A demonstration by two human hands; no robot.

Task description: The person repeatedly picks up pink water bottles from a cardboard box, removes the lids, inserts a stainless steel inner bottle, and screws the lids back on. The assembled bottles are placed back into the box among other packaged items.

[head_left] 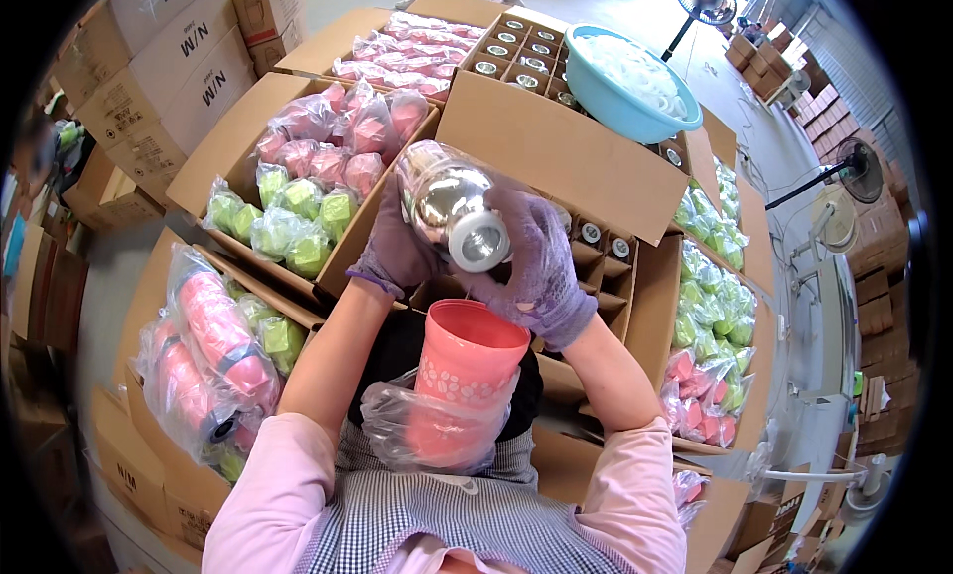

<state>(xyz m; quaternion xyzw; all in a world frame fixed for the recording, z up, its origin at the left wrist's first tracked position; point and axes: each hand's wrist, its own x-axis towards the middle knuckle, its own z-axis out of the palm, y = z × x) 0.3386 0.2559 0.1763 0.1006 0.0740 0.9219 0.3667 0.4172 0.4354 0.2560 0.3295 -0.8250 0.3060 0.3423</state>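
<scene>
Holds shiny silver bottle (pixel 444 195) between left grip (pixel 399 242) and right grip (pixel 544 268), both curled partway around it. Has it slanting, with ringed end (pixel 479 242) nearer right grip, toward open pink cup (pixel 467 366).

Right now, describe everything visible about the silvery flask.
The silvery flask is rounded and mirror-shiny, like silvered glass, with a pale ring around its nearer end. It is tilted, that end facing the wearer, and appears just above the pink container in the picture. The gloved left hand and right hand hold it from either side.
</scene>
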